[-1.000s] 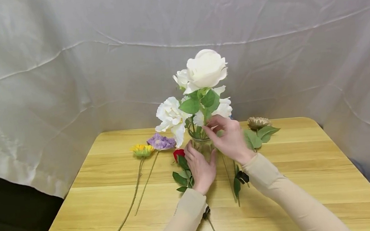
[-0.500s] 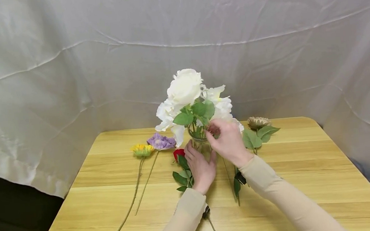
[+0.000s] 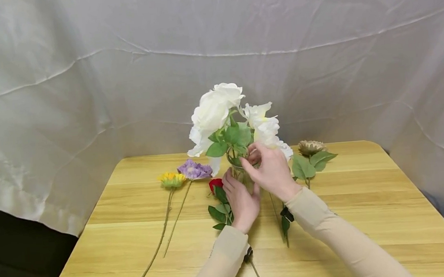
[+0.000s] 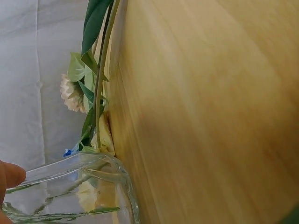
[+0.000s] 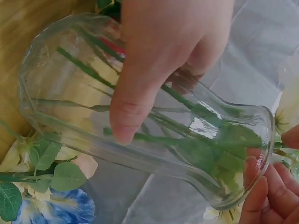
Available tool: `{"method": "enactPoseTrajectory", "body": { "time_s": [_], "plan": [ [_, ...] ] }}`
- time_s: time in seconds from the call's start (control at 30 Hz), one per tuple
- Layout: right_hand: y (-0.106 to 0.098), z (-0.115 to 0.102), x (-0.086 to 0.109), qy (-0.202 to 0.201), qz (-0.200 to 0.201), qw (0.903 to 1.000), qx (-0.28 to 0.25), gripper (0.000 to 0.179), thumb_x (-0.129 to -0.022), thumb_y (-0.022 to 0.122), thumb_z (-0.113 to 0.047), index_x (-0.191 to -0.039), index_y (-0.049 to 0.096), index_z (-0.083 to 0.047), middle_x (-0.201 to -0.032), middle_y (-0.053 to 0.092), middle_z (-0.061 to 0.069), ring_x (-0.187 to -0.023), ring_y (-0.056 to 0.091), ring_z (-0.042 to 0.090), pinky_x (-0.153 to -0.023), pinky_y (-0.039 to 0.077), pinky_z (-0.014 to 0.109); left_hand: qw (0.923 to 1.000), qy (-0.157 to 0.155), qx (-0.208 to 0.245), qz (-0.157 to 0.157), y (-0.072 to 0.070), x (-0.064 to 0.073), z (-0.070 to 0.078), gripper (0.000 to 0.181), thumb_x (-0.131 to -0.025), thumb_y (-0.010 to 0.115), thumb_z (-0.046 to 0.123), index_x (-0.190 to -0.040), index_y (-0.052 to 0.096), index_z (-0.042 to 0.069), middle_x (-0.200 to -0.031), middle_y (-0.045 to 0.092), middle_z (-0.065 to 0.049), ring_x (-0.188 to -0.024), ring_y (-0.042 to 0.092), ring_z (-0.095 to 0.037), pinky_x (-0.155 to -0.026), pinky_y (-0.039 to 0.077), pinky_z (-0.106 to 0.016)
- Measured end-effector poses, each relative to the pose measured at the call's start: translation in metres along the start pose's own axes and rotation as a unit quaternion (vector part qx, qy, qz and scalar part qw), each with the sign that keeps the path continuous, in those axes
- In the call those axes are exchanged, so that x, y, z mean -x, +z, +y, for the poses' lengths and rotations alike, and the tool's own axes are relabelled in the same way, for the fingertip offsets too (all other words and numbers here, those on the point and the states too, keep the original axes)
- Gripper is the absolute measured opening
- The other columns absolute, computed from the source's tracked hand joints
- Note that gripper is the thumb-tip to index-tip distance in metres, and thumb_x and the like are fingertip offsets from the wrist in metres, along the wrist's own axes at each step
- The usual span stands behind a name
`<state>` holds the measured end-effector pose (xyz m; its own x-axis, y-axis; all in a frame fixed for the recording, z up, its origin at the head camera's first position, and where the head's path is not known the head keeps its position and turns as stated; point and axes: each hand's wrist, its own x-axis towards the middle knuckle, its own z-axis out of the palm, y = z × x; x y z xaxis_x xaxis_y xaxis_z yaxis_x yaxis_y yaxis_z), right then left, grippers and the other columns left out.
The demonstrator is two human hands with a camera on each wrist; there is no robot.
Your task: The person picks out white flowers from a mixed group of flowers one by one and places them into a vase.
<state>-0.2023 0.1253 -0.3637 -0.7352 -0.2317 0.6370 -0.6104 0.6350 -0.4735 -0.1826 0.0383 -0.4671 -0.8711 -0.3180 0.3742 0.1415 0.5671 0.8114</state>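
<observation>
In the head view a clear glass vase [image 5: 173, 161] stands mid-table with several white flowers in it. My left hand [image 3: 242, 202] holds its body, thumb across the near side in the right wrist view. Green stems show through the glass. At the mouth, my right hand [image 3: 272, 171] pinches the stem of a large white rose [image 3: 211, 111] with green leaves. This rose leans left over the rim, and more white blooms [image 3: 266, 128] stand right of it. The left wrist view has the vase [image 4: 79, 196] with one fingertip on it.
Left on the wooden table [image 3: 127, 233] lie a yellow flower [image 3: 172, 180] and a purple one [image 3: 194, 170]. A red rose [image 3: 215, 184] is beside my left hand. At right lies a beige flower [image 3: 311, 148]; a blue flower [image 5: 60, 207] shows behind the vase.
The large white rose has sunk lower and tipped to the left over the vase. My right hand has come down slightly to the rim, while my left hand stays on the vase.
</observation>
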Motion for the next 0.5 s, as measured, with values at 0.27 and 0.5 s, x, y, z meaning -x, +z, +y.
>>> {"method": "enactPoseTrajectory", "body": {
  "time_s": [0.27, 0.5],
  "plan": [
    [0.0009, 0.002, -0.0022, -0.011, 0.027, 0.9995, -0.011, 0.026, -0.087, 0.075, -0.012, -0.107, 0.061, -0.004, -0.079, 0.076, 0.008, -0.063, 0.069, 0.017, -0.059, 0.052, 0.031, 0.9999, -0.009, -0.004, -0.009, -0.0015, 0.0, 0.0, 0.088, -0.087, 0.078, 0.025, -0.151, 0.025, -0.004, -0.142, 0.037, -0.026, -0.127, 0.044, -0.044, -0.108, 0.043, -0.057],
    [0.0012, 0.0049, -0.0022, -0.008, 0.019, 0.9998, -0.006, 0.025, -0.086, 0.076, -0.011, -0.105, 0.063, -0.004, -0.078, 0.076, 0.008, -0.062, 0.068, 0.018, -0.064, 0.052, 0.034, 0.9997, -0.009, -0.002, -0.022, -0.0034, -0.0008, -0.0003, 0.088, -0.088, 0.077, 0.026, -0.151, 0.024, -0.006, -0.142, 0.037, -0.027, -0.129, 0.044, -0.044, -0.109, 0.043, -0.056]
  ]
}}
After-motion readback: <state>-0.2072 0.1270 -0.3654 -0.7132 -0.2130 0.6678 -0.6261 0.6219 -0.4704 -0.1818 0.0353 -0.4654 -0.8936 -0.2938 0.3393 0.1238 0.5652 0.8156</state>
